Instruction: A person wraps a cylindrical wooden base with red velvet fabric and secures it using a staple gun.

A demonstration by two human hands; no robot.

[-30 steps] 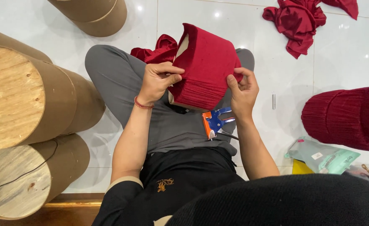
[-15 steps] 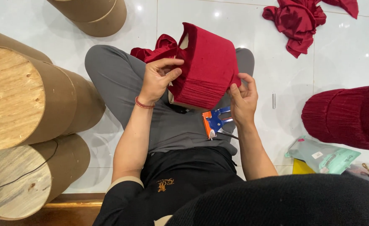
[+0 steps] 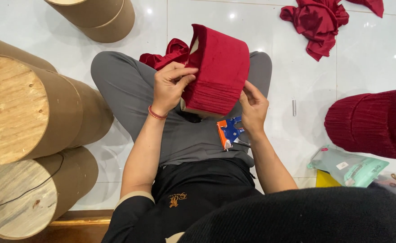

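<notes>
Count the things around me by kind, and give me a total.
Bare brown cylinders: 4
Red fabric-covered cylinders: 2
Loose red cloth heaps: 2
Staple guns: 1
Plastic packets: 1
Total: 10

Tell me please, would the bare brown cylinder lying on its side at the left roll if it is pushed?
Probably yes: the brown cylinder lies on its round side on the smooth glossy floor. A second cylinder right beside it might stop it that way. Its wooden end suggests it is stiff.
</notes>
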